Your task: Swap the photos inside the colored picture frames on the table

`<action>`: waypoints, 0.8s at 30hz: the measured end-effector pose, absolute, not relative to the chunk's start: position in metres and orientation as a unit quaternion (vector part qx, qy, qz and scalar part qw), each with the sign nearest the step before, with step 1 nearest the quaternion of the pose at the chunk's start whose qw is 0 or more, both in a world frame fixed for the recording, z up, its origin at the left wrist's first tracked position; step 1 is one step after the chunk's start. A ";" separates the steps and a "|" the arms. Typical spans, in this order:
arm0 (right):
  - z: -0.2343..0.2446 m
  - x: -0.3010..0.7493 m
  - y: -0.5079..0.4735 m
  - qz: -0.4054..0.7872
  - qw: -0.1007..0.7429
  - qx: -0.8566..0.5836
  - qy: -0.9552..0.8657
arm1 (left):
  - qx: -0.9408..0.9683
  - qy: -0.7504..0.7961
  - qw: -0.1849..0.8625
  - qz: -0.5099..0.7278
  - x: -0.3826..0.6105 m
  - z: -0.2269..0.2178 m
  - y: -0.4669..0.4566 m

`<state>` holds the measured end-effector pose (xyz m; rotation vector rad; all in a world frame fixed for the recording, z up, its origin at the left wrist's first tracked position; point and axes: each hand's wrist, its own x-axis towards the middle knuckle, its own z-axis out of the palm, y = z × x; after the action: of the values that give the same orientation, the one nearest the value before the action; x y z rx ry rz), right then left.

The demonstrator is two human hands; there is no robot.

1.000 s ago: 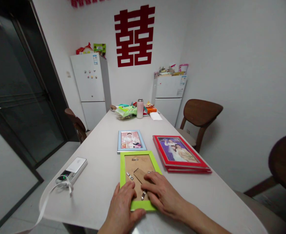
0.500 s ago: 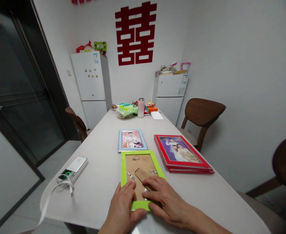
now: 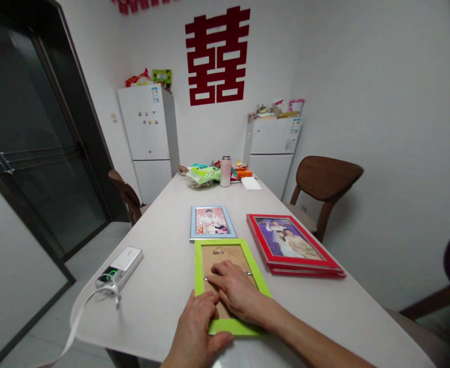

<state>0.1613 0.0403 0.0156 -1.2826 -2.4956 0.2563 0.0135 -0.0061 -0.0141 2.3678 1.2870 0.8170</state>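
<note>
A lime-green picture frame [image 3: 199, 260] lies face down on the table, its brown backing board [image 3: 228, 250] upward. My left hand [image 3: 200, 327] grips its near left corner, the thumb along the near edge and the fingers over the left side. Reaching across the board, my right hand [image 3: 236, 291] has its bent fingertips at the small metal clip [image 3: 205, 279] on the left side; its thumb is mostly hidden. Another metal clip [image 3: 248, 273] shows on the right, and a metal hanger [image 3: 218, 252] at the far end. The board's stand leg is covered by my right hand.
A light-blue photo frame [image 3: 193, 225] lies just beyond the green one. Stacked red photo frames [image 3: 259, 250] sit to the right. At left is a power bank [image 3: 123, 266] with a white cable. A pink bottle [image 3: 225, 173] and packages stand at the table's far end.
My right hand has moved away from the near end of the board, forward and left to the left clip, now covering the stand leg. My left hand keeps its hold on the corner.
</note>
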 end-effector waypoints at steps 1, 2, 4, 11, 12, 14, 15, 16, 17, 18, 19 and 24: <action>0.016 0.162 0.041 0.093 0.164 -0.444 -0.876 | 0.828 0.453 0.163 0.288 0.014 -0.014 -0.006; 0.016 0.162 0.041 0.096 0.168 -0.441 -0.876 | 0.827 0.453 0.163 0.290 0.014 -0.014 -0.006; 0.016 0.163 0.041 0.101 0.175 -0.439 -0.875 | 0.828 0.451 0.160 0.291 0.013 -0.015 -0.006; 0.014 0.162 0.042 0.108 0.192 -0.449 -0.866 | 0.835 0.442 0.158 0.288 0.013 -0.017 -0.005; 0.014 0.161 0.046 0.106 0.197 -0.463 -0.858 | 0.832 0.446 0.161 0.287 0.013 -0.017 -0.005; 0.011 0.162 0.059 0.092 0.210 -0.511 -0.828 | 0.825 0.459 0.167 0.283 0.014 -0.016 -0.006; 0.010 0.162 0.067 0.082 0.216 -0.538 -0.810 | 0.823 0.464 0.170 0.281 0.014 -0.016 -0.007; 0.009 0.162 0.076 0.074 0.220 -0.563 -0.794 | 0.821 0.468 0.172 0.277 0.015 -0.015 -0.007; 0.008 0.162 0.085 0.068 0.221 -0.581 -0.780 | 0.822 0.468 0.173 0.274 0.015 -0.013 -0.008; 0.006 0.162 0.094 0.066 0.219 -0.593 -0.772 | 0.825 0.466 0.173 0.269 0.015 -0.012 -0.008; 0.004 0.162 0.102 0.066 0.215 -0.602 -0.766 | 0.828 0.464 0.172 0.265 0.015 -0.011 -0.008; -0.005 0.159 0.127 0.069 0.196 -0.654 -0.727 | 0.839 0.456 0.160 0.252 0.014 -0.009 -0.007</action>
<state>0.1594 0.1273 -0.0046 -1.8327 -2.0358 0.1946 0.0142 -0.0069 -0.0088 2.3967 1.3020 0.7198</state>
